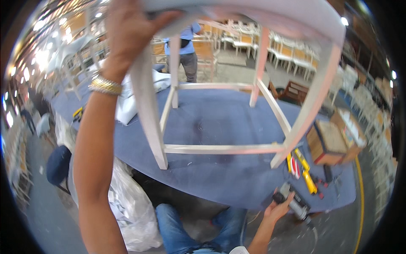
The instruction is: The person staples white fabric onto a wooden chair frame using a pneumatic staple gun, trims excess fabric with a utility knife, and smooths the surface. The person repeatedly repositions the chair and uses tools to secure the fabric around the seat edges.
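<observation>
A white wooden chair (224, 149) with a pale padded seat fills the upper middle, its legs pointing down over the blue-covered table (203, 122). Whether all its feet touch the cloth I cannot tell. At the seat's left corner my left hand (129, 31) grips the chair, thumb along the seat's edge and the other fingers partly out of view. My right hand (277, 208) is wrapped round a grey and black air staple gun (298, 205) with a hose, low by the table's near right edge.
Yellow-handled tools (308, 180) and red-handled pliers (294, 167) lie right of the chair, before cardboard boxes (327, 142). White cloth (127, 103) lies at left. A plastic bag (133, 207) hangs below the near edge. Another person (188, 55) stands beyond the table, among rows of chairs.
</observation>
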